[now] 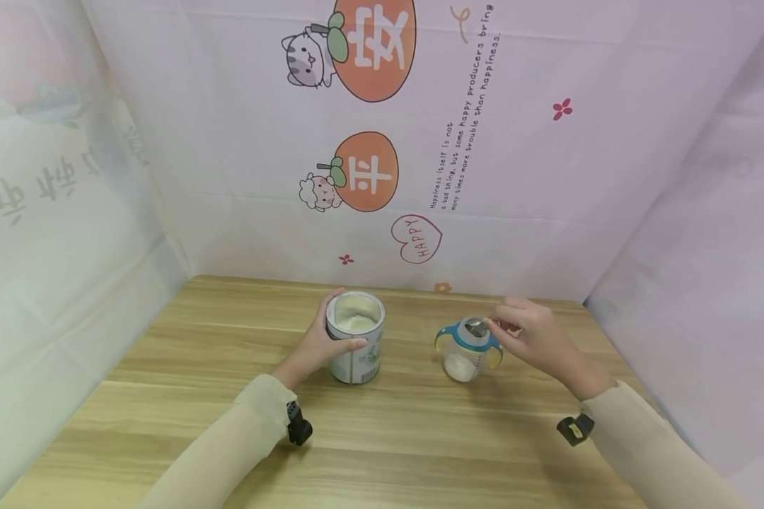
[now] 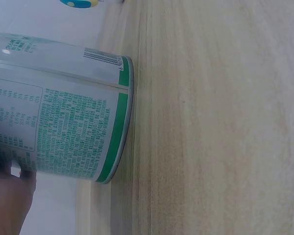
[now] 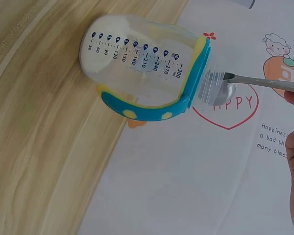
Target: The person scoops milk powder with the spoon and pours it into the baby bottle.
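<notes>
In the head view, a white milk powder can (image 1: 364, 357) stands uncovered on the table, pale powder (image 1: 356, 324) inside it. My left hand (image 1: 318, 345) grips its left side, thumb across the front. Green print and a barcode cover the can (image 2: 63, 107) in the left wrist view. To the right stands a clear baby bottle (image 3: 152, 63) with blue-and-yellow handles, its mouth uncovered and white powder (image 3: 100, 51) at the bottom. My right hand (image 1: 535, 338) pinches the handle of a metal spoon (image 3: 264, 82), whose bowl is at the bottle's mouth.
The wood-grain table (image 1: 382, 445) runs back to a white printed cloth (image 1: 261, 233) behind the can and bottle. More cloth hangs at the left and right sides. A dark band with a small device (image 1: 299, 428) is on the left wrist, and a similar one (image 1: 575, 428) on the right.
</notes>
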{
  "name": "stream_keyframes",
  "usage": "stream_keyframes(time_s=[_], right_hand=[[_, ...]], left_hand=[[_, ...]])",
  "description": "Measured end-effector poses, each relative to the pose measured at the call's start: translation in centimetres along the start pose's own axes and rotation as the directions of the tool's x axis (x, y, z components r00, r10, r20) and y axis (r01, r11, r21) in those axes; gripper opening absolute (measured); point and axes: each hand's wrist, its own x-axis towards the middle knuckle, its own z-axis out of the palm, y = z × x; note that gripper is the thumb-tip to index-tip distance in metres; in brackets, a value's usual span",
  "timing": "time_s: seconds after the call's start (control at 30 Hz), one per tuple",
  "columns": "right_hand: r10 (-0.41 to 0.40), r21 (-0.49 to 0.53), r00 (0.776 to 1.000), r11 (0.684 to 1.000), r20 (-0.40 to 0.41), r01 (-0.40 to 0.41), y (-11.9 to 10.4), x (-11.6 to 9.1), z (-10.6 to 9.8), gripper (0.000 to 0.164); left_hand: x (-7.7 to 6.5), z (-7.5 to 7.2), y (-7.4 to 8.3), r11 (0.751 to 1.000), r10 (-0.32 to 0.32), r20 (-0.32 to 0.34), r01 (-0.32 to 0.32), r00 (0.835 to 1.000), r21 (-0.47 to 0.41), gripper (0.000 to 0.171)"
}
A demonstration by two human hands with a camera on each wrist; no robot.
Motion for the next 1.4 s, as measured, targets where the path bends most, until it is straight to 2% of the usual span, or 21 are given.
stream_keyframes(time_s=[0.2,0.37,0.53,0.73,0.83,1.0,1.3,1.4], right_hand=[[0.029,0.030,0.999,0.999,-0.022,-0.028,0.2,-0.1,-0.1,0.016],[0.118,0.038,0.991,0.993,-0.059,-0.116,0.5,-0.3,-0.4,0.019],[0.233,0.081,0.968,0.971,-0.093,-0.226,0.9,-0.6,-0.7,0.023],[0.342,0.142,0.934,0.934,-0.099,-0.327,1.5,-1.3,-0.8,0.019],[0.406,0.184,0.909,0.905,-0.094,-0.385,1.6,-1.6,-0.8,0.014],[0.524,0.255,0.849,0.832,-0.068,-0.493,1.8,-2.0,-0.9,0.010],[0.661,0.294,0.750,0.718,-0.001,-0.632,2.1,-2.4,-1.0,0.026],[0.702,0.313,0.711,0.670,0.026,-0.673,2.3,-2.5,-0.9,0.032]], left_hand=[[0.0,0.0,0.2,1.000,0.001,-0.001,-0.001,1.000,0.008,0.105],[0.0,0.0,0.2,1.000,0.003,-0.001,-0.003,1.000,0.005,0.105],[0.0,0.1,0.2,1.000,0.002,0.001,-0.002,1.000,-0.003,0.105],[-0.1,0.1,0.3,1.000,0.004,-0.003,-0.004,1.000,0.005,0.105],[-0.1,0.1,0.2,1.000,0.001,-0.002,-0.001,1.000,0.005,0.105],[0.0,0.1,0.2,1.000,-0.004,-0.002,0.004,1.000,0.002,0.105],[0.0,0.1,0.1,1.000,-0.004,-0.001,0.004,1.000,-0.001,0.105],[0.0,0.0,0.1,1.000,0.002,-0.001,-0.002,1.000,0.002,0.104]])
